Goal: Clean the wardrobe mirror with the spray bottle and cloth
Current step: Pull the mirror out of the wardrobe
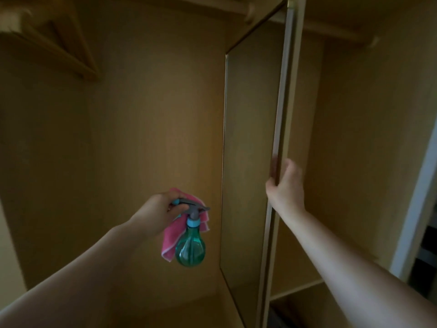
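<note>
Preparation, seemingly: right hand [287, 185] clasps tall wardrobe mirror [248, 150] by its edge; left hand [158, 209] grips round green plastic spray bottle [190, 250] and pink cloth [169, 242], hanging below its fingers. Next: aim, spray the mirror.

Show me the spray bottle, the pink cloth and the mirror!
spray bottle [190, 250]: head view, on its round green belly.
pink cloth [169, 245]: head view, on the hanging lower part.
mirror [248, 162]: head view, on the middle of its glass.
</note>
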Demonstrator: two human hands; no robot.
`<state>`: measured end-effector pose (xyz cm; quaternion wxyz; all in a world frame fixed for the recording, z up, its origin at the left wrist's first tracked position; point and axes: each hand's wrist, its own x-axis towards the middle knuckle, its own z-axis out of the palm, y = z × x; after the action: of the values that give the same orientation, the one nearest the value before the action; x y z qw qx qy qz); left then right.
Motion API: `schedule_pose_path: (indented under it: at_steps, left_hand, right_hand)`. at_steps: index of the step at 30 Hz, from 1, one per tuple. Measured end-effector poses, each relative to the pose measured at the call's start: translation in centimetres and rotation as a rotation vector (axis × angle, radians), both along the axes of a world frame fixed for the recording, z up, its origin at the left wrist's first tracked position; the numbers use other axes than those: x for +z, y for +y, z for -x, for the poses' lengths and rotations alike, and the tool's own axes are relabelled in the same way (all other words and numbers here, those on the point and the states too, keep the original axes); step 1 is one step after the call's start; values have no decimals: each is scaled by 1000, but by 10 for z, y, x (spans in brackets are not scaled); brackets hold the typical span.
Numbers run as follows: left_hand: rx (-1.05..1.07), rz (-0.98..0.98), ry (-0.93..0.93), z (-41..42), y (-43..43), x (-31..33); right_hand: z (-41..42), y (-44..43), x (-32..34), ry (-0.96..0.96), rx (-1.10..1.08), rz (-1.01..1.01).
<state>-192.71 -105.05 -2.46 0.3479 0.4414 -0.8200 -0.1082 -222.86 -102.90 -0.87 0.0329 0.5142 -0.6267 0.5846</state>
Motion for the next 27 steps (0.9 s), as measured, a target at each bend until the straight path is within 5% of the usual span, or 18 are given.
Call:
schedule_pose_path:
  at_steps: [16,27]
  left_hand:
    - [100,48,-10,50,25,10]
    - [184,29,-34,68,86,5]
  right_hand:
    - [39,-17,-8,100,375,-409]
    - [54,34,-11,151,412,-392]
